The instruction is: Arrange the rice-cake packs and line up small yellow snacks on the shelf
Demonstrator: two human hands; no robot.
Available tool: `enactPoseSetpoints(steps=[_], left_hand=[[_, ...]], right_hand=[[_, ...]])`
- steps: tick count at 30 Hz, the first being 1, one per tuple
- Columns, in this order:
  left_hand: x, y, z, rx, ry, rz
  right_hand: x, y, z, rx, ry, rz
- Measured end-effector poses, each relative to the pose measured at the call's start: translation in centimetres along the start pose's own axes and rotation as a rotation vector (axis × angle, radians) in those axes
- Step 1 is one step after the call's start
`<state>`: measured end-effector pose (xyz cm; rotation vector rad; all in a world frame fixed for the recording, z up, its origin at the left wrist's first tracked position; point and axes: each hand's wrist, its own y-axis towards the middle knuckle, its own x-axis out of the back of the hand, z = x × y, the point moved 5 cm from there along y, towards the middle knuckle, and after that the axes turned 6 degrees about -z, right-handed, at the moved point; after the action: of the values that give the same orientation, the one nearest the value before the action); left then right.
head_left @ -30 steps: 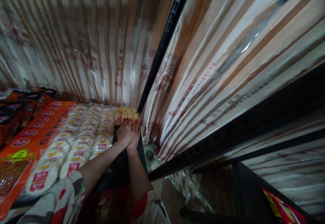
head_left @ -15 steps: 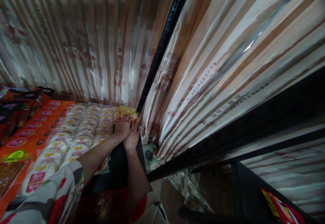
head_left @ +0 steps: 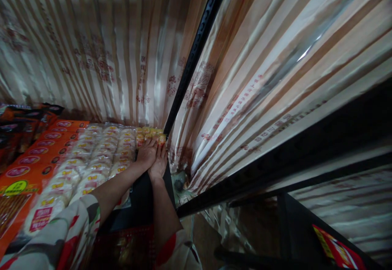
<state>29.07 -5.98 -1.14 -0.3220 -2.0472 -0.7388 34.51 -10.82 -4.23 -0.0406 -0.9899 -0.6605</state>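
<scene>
At the back corner of a dark shelf, my left hand (head_left: 147,154) and my right hand (head_left: 159,164) lie side by side, touching each other. Their fingers stretch forward against small yellow-and-red packets (head_left: 152,131), which stand in a short row by the black post. My fingertips partly cover the fronts of those packets. Just left of my left hand run rows of clear-wrapped round white cakes (head_left: 102,151), overlapping one another. My left forearm passes over the nearest of them.
Orange snack packs (head_left: 36,149) and dark packs (head_left: 21,125) lie farther left. A black slotted post (head_left: 196,54) rises at the corner before a pleated striped curtain (head_left: 122,49). A black rail (head_left: 245,184) slants across the right. Below it, a red-and-yellow pack (head_left: 337,247) lies on another dark surface.
Both hands keep nearly the same place at the yellow packets, with only a slight shift of the fingers. The whole view has moved a little.
</scene>
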Motion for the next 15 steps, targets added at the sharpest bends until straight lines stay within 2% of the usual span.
enactPoseSetpoints(steps=[7, 10, 15], left_hand=[[-0.46, 0.37, -0.07, -0.098, 0.082, 0.069], [-0.36, 0.19, 0.07, -0.097, 0.109, 0.084], [0.41, -0.46, -0.55, -0.122, 0.081, 0.081]], right_hand=[[0.12, -0.18, 0.21, 0.034, -0.006, -0.030], [-0.05, -0.14, 0.02, 0.045, 0.003, -0.038], [-0.22, 0.17, -0.65, 0.071, 0.072, -0.127]])
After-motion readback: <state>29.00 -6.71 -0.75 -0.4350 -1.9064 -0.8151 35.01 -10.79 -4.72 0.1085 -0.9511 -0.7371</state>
